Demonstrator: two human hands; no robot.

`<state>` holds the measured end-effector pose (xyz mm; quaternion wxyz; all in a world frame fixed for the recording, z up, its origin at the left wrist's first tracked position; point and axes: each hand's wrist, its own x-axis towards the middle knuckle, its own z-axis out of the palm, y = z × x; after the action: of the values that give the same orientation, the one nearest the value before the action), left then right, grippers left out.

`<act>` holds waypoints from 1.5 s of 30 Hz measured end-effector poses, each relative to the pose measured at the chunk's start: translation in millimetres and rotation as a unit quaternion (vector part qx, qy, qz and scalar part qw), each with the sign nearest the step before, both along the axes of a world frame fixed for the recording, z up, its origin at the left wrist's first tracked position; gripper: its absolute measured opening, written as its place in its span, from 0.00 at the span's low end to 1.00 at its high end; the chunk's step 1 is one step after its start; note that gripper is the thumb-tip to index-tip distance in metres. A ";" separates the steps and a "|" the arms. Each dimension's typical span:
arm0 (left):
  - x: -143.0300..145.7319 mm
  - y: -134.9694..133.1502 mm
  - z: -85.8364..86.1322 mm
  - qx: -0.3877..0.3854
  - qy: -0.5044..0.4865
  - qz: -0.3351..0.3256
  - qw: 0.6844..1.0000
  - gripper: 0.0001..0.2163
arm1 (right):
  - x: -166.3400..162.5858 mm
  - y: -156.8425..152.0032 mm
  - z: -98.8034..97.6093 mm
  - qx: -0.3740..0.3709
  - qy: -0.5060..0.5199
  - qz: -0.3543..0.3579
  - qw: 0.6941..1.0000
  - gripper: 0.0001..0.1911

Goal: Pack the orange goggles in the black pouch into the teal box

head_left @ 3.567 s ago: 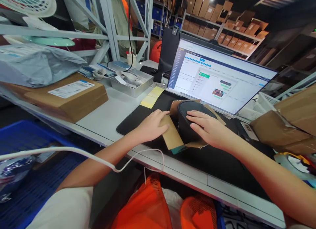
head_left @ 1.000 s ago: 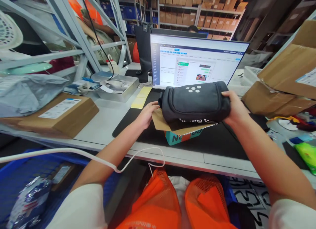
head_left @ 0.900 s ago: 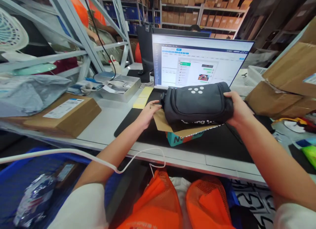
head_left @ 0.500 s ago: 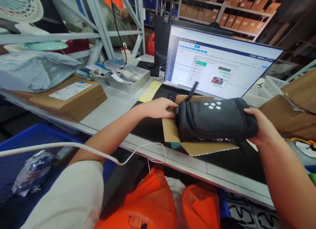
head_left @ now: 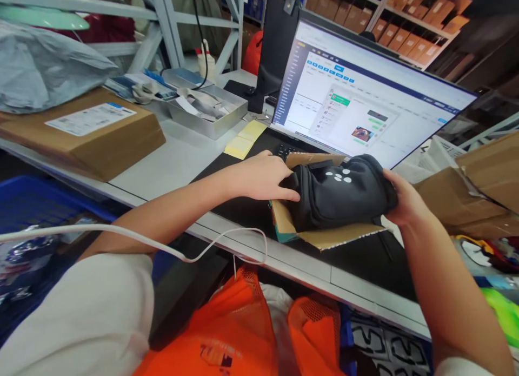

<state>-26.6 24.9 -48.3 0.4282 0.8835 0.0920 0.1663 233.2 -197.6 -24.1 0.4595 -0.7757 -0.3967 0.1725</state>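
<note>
A black fabric pouch (head_left: 343, 195) with white dots on top sits partly inside a small open cardboard box (head_left: 316, 236) on the black desk mat. My left hand (head_left: 263, 176) presses against the pouch's left end, fingers curled on it. Around the pouch's right end, my right hand (head_left: 403, 197) is wrapped. The pouch is squeezed and bent between the two hands. The box flaps stand open around it, and a teal printed side shows at its lower left.
A computer monitor (head_left: 365, 103) stands just behind the box. A flat brown parcel (head_left: 87, 132) with a label lies at left, a metal tray (head_left: 206, 108) and yellow notes (head_left: 245, 139) behind it. Cardboard boxes (head_left: 478, 192) crowd the right. Orange mesh bags (head_left: 251, 322) hang below the table edge.
The pouch has come down from above the box into it. It is now squashed shorter between both hands.
</note>
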 end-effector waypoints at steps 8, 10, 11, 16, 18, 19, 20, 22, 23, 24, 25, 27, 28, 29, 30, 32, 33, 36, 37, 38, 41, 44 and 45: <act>-2.6 -1.1 -7.7 0.098 0.017 0.029 0.995 0.18 | 8.2 23.7 -4.2 -0.011 0.228 -0.039 0.973 0.19; -4.4 -0.5 -12.5 0.118 0.018 0.032 0.992 0.17 | 9.6 26.3 -4.6 -0.006 0.253 -0.030 0.967 0.19; -5.5 -0.5 -14.6 0.122 0.015 0.033 0.992 0.17 | 10.1 27.2 -4.9 0.001 0.261 -0.024 0.965 0.19; -12.1 -0.5 -23.3 0.124 0.007 0.038 0.992 0.21 | 10.0 29.5 -9.6 0.051 0.318 0.001 0.947 0.14; -14.5 1.7 -26.6 0.123 0.003 0.041 0.992 0.22 | 6.2 29.7 -12.4 0.071 0.338 0.012 0.939 0.14; -15.6 3.6 -28.3 0.118 0.000 0.041 0.992 0.23 | 3.1 29.6 -13.7 0.080 0.344 0.017 0.935 0.14; -16.5 6.1 -30.1 0.110 -0.003 0.038 0.993 0.23 | -0.7 29.3 -14.8 0.088 0.350 0.023 0.932 0.16; -17.7 12.6 -34.3 0.090 -0.011 0.032 0.995 0.22 | -9.1 28.3 -16.8 0.101 0.365 0.036 0.925 0.19; -18.1 16.3 -36.7 0.079 -0.015 0.029 0.996 0.21 | -13.1 27.6 -17.8 0.106 0.373 0.043 0.921 0.21; -18.2 20.1 -39.1 0.070 -0.018 0.027 0.997 0.21 | -16.5 26.8 -18.9 0.111 0.381 0.049 0.917 0.23; -18.1 23.6 -41.3 0.062 -0.020 0.026 0.998 0.21 | -19.1 25.9 -20.1 0.115 0.388 0.053 0.913 0.24; -17.8 28.8 -43.9 0.051 -0.018 0.028 0.998 0.22 | -22.0 23.6 -22.9 0.120 0.399 0.055 0.907 0.26; -17.6 30.2 -43.6 0.050 -0.012 0.028 0.998 0.23 | -22.7 21.9 -24.2 0.120 0.401 0.055 0.906 0.26; -17.5 30.5 -41.8 0.056 -0.004 0.028 0.998 0.24 | -23.1 19.9 -25.4 0.120 0.400 0.055 0.907 0.26; -17.3 29.7 -38.5 0.068 0.010 0.027 0.997 0.24 | -23.6 17.4 -26.4 0.122 0.395 0.057 0.909 0.26; -16.4 25.3 -27.6 0.115 0.047 0.029 0.992 0.26 | -25.0 11.0 -27.6 0.131 0.373 0.064 0.916 0.27; -15.6 21.9 -20.7 0.145 0.070 0.030 0.986 0.27 | -25.9 7.1 -28.0 0.138 0.359 0.068 0.920 0.27; -11.5 9.4 0.5 0.222 0.153 0.026 0.963 0.28 | -26.5 -5.4 -28.6 0.149 0.328 0.083 0.929 0.30; -10.0 5.3 6.4 0.239 0.175 0.025 0.955 0.29 | -25.5 -9.1 -28.8 0.146 0.322 0.087 0.931 0.31; -8.6 1.7 11.2 0.250 0.192 0.024 0.949 0.29 | -23.8 -12.4 -28.9 0.142 0.318 0.093 0.933 0.32; -6.7 -5.7 20.4 0.263 0.205 0.036 0.942 0.28 | -18.2 -19.5 -27.7 0.125 0.304 0.116 0.937 0.36; -7.4 -8.3 24.6 0.257 0.212 0.033 0.942 0.27 | -18.9 -26.1 -24.2 0.114 0.289 0.138 0.941 0.38; -7.5 -8.7 25.1 0.257 0.215 0.030 0.942 0.26 | -20.9 -29.0 -23.0 0.113 0.285 0.140 0.941 0.38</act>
<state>-34.1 16.2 -23.2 0.1517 0.9750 0.1623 0.0029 212.3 -226.7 -47.1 0.6095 -0.5736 -0.3702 0.4030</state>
